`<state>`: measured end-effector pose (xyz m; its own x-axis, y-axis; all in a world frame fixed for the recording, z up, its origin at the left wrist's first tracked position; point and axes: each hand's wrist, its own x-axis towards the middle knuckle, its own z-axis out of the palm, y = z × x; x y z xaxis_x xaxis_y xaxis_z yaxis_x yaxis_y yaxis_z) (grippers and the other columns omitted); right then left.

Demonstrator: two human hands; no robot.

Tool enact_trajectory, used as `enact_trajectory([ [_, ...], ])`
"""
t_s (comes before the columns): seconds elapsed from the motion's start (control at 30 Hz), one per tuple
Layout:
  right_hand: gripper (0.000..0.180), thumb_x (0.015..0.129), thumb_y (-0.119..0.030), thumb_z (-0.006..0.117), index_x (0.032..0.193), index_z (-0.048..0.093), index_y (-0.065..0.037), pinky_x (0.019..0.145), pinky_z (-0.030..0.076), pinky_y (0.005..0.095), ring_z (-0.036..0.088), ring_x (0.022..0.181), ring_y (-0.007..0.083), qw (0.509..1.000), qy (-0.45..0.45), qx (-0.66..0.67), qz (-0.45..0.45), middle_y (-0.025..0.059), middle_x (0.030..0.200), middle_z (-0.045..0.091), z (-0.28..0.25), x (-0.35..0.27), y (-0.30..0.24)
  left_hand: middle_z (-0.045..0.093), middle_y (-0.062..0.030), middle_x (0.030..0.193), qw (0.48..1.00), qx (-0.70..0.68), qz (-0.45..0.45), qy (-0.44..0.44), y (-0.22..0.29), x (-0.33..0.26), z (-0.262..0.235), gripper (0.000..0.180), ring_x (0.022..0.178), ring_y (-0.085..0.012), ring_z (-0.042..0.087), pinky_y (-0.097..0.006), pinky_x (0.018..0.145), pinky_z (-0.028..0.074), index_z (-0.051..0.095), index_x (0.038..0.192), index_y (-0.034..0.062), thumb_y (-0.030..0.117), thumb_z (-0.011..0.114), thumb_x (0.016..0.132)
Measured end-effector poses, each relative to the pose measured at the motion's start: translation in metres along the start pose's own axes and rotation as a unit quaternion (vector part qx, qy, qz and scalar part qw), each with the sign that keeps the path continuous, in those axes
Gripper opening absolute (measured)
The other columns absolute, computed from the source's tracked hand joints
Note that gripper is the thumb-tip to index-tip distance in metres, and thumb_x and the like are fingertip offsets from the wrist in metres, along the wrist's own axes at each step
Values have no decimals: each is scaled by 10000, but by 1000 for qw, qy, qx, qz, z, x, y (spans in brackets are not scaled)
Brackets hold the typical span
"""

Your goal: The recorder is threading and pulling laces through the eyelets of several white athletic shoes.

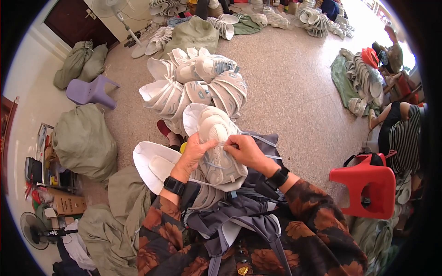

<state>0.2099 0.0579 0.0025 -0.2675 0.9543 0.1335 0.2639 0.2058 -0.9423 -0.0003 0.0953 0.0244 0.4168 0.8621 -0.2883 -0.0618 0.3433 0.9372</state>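
An unsoled cream and white shoe upper (pixel 216 123) lies toe-away over my lap. My left hand (pixel 195 154) is closed on its left side, the thumb resting near the eyelets. At the lacing area, the fingers of my right hand (pixel 248 151) are bent in a pinch; what lies between the fingertips is hidden. A pale blue lace (pixel 261 138) stretches out to the right behind that hand. Under the upper are more stacked uppers (pixel 207 198), with a white lining (pixel 146 161) showing at the left. A dark grey apron (pixel 258 216) covers my lap.
Ahead stands a big pile of shoe uppers (pixel 198 89). Green sacks (pixel 85 138) and a purple stool (pixel 92 91) are at the left, with a black fan (pixel 34 230). To the right are a red stool (pixel 363 184) and a person in stripes (pixel 405 138).
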Motion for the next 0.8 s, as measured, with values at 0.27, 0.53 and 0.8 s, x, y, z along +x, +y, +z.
enact_trajectory([
  [0.27, 109, 866, -92, 662, 873, 654, 17, 606, 477, 332, 598, 638, 177, 993, 75, -88, 22, 124, 679, 620, 11, -7, -14, 683, -62, 1164, 998, 21, 38, 42, -2, 0, 7, 427, 1026, -149, 640, -305, 902, 503, 612, 1256, -5, 112, 753, 871],
  [0.53, 113, 870, -150, 667, 930, 641, -57, 617, 514, 437, 649, 708, 337, 956, 54, -255, -134, 138, 887, 608, 1, -2, -32, 685, -74, 1156, 997, 45, 37, 49, -4, 5, 3, 413, 1023, -156, 641, -314, 898, 509, 610, 1257, -11, 128, 726, 886],
  [0.8, 160, 829, -46, 583, 981, 544, -17, 602, 523, 502, 662, 749, 411, 908, -76, -378, -165, 178, 932, 589, 19, 17, -31, 667, -111, 969, 885, 225, 243, 328, -37, -19, -1, 301, 862, -229, 638, -346, 808, 513, 621, 1105, -12, 133, 728, 863],
])
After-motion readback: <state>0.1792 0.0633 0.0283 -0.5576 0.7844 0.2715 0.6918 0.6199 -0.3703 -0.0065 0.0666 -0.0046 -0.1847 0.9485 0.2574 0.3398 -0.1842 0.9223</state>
